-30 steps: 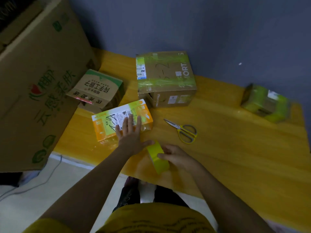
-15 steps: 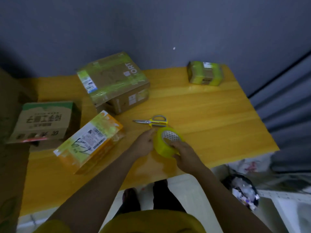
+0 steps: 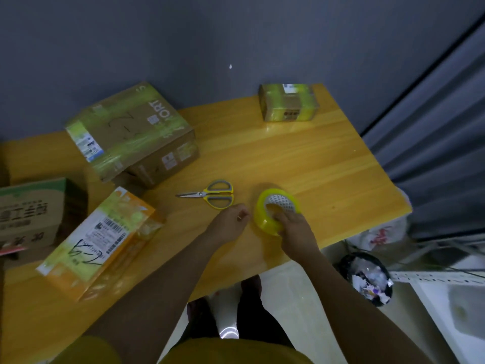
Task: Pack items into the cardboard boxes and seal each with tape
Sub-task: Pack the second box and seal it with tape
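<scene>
Boxes (image 3: 131,132) taped (contents hidden)

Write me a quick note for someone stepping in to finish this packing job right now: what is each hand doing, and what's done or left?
Right hand grips the yellow tape roll on the table.
Left hand rests beside it, fingers curled; whether it holds anything is unclear.
Scissors lie just beyond the left hand.
Orange box, large brown box and small box already show tape.
Green-topped box at far left: sealing unclear; check it.
</scene>
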`<state>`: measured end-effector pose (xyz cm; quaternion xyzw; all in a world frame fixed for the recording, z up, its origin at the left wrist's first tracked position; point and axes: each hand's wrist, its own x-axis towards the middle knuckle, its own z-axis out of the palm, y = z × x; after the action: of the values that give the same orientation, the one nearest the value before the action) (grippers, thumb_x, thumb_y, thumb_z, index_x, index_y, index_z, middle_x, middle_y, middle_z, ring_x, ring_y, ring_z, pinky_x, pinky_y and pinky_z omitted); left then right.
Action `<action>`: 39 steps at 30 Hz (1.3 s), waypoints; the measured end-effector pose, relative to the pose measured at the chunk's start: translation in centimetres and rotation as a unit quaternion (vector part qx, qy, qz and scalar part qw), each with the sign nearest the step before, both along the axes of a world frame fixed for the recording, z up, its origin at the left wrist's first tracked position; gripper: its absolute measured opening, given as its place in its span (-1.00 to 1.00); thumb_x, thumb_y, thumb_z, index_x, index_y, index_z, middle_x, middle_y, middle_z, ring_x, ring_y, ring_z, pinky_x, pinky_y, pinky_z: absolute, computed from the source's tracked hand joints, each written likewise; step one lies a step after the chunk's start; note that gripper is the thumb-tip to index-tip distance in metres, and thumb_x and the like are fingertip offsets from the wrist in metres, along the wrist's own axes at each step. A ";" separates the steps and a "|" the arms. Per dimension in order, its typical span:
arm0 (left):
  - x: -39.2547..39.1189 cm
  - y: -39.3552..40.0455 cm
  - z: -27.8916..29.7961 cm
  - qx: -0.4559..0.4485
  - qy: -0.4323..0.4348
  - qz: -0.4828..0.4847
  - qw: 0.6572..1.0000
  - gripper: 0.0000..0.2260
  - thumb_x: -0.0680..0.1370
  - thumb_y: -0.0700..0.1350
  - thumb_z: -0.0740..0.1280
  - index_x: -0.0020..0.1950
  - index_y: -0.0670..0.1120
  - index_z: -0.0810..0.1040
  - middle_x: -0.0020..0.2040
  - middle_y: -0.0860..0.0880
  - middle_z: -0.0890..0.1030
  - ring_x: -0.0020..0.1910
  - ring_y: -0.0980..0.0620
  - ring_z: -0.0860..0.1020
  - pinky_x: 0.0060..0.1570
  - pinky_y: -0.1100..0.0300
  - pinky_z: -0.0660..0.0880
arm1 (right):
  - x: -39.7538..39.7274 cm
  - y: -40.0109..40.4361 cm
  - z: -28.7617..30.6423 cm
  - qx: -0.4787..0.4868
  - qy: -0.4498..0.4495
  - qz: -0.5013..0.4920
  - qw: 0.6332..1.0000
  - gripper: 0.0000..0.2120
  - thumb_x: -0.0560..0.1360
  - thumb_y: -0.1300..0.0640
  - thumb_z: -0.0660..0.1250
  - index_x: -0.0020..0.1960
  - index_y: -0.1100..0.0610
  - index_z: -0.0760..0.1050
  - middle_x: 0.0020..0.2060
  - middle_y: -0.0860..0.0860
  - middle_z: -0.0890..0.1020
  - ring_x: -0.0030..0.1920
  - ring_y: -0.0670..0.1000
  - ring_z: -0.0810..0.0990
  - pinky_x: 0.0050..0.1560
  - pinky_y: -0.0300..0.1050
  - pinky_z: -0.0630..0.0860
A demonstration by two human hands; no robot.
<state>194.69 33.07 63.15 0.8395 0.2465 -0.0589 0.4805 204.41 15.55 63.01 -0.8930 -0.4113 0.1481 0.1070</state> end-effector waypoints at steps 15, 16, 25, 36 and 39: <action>-10.1 7.4 2.1 0.262 -0.038 0.283 0.922 -0.78 0.52 -0.26 0.22 0.08 -0.16 0.62 0.07 -0.17 0.56 0.11 -0.23 0.44 0.07 -0.03 0.38 | -5.1 8.9 0.5 0.032 -0.008 0.032 0.999 -0.63 0.35 0.18 0.26 0.13 0.26 0.48 0.02 0.21 0.49 0.09 0.24 0.43 0.04 0.11 0.46; -11.6 8.4 2.2 0.282 -0.019 0.308 0.909 -0.75 0.52 -0.22 0.20 0.11 -0.15 0.61 0.14 -0.17 0.54 0.17 -0.24 0.41 0.11 -0.08 0.35 | -6.5 10.4 0.4 0.044 0.077 0.037 0.995 -0.66 0.46 0.18 0.26 0.22 0.24 0.45 0.11 0.20 0.48 0.15 0.23 0.42 0.13 0.05 0.40; -19.1 14.7 2.1 0.271 0.228 0.131 0.926 -0.53 0.66 0.10 -0.01 0.57 0.12 0.00 0.56 -0.08 0.04 0.48 -0.20 0.13 0.35 -0.19 0.17 | -17.1 20.3 -0.5 0.142 0.672 -0.339 0.644 -0.85 0.56 0.08 0.34 0.05 0.14 0.48 -0.08 0.03 0.55 -0.04 -0.03 0.55 0.00 -0.13 0.50; -21.4 12.7 -2.1 0.299 0.061 0.254 0.918 -0.31 0.56 0.36 -0.09 0.22 -0.17 0.51 -0.06 -0.25 0.47 -0.21 -0.22 0.49 -0.32 0.04 0.48 | -17.3 21.8 -3.6 0.316 0.321 -0.268 0.852 -0.94 0.57 0.28 0.29 -0.09 0.24 0.46 -0.30 0.04 0.52 -0.32 -0.14 0.49 -0.27 -0.30 0.40; -21.4 12.7 -2.4 0.241 0.029 0.271 0.931 -0.25 0.52 0.41 -0.12 0.29 -0.16 0.43 0.12 -0.26 0.40 -0.03 -0.24 0.45 -0.19 0.00 0.47 | -18.6 22.5 -4.2 0.301 0.350 -0.267 0.846 -0.94 0.60 0.27 0.24 -0.04 0.24 0.44 -0.25 0.00 0.50 -0.24 -0.07 0.47 -0.23 -0.32 0.38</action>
<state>173.32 45.81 60.76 0.8292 0.4855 0.1107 0.2537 185.81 38.07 58.85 -0.7814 -0.1167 0.2856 0.5424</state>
